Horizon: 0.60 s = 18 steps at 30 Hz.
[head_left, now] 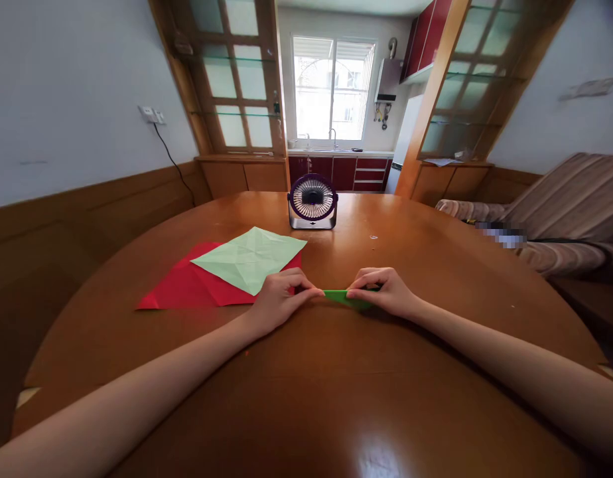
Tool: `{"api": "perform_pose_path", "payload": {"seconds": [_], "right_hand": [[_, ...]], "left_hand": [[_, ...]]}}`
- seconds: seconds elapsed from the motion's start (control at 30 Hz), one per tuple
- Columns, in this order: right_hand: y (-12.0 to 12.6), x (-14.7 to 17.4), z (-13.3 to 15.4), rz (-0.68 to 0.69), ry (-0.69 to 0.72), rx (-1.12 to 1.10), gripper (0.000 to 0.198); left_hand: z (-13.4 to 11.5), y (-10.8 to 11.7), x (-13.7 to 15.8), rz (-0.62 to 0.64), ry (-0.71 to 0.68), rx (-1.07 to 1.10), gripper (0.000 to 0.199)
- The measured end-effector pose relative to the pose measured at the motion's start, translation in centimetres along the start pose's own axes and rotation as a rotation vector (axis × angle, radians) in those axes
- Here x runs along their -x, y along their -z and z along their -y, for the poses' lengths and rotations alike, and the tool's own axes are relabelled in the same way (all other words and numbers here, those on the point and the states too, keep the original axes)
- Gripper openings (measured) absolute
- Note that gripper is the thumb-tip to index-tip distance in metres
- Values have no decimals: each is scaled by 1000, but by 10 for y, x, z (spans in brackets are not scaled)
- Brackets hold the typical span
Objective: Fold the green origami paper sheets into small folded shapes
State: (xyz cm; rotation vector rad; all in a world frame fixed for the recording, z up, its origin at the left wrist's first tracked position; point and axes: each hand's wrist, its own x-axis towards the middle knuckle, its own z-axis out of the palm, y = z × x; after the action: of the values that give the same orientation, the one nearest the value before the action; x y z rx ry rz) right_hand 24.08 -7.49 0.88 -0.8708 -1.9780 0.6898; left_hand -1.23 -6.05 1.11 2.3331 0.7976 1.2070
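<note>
A small piece of folded green paper is held between my two hands, just above the middle of the wooden table. My left hand pinches its left end between thumb and fingers. At the other end, my right hand grips it in the same way, covering part of it. Left of the hands lies a creased pale green sheet, on top of a larger red sheet. My left hand is beside the near right edges of these sheets.
A small dark desk fan stands at the table's far side. Little white scraps lie to its right. A striped armchair is beyond the table's right edge. A black cord hangs from a wall socket at left.
</note>
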Motion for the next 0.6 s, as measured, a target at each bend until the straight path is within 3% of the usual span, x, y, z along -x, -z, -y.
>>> {"api": "perform_pose_path", "payload": {"seconds": [0.17,0.33,0.5,0.6], "right_hand": [[5,-3,-3,12,-167,-128,24],[1,-3,1,-28,-326,-279,27],[-7,-4,5,-71,-357,-332,28],[-11,-5,7,-86,-356,-332,27]], "left_hand": [[-1,-2,-2,-10,105,68,29],[0,-8,-5,-22,277,272,26],[-7,-16,-4,80,395,399,30],[-11,-20,-3,63,447,407,35]]}}
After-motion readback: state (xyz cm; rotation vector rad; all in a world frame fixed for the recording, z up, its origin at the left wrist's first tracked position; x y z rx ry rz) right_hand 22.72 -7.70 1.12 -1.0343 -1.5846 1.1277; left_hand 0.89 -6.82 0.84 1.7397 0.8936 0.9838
